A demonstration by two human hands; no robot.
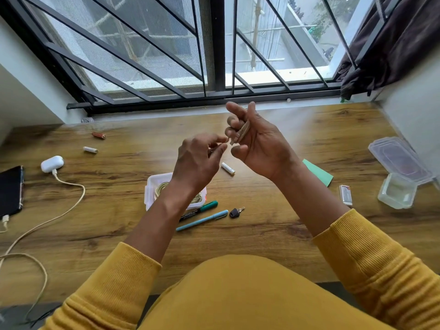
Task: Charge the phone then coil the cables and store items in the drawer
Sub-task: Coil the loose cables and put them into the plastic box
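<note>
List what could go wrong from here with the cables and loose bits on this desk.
1. The right hand holds a small coiled bundle while the left hand pinches its end; a slip may undo the coil.
2. The batteries lie loose and could roll away.
3. The long cable trails off the desk edge; a snag might tug the earbud case.

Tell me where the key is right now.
In the head view the key lies on the desk near the middle, just right of the blue pen tip.
</note>
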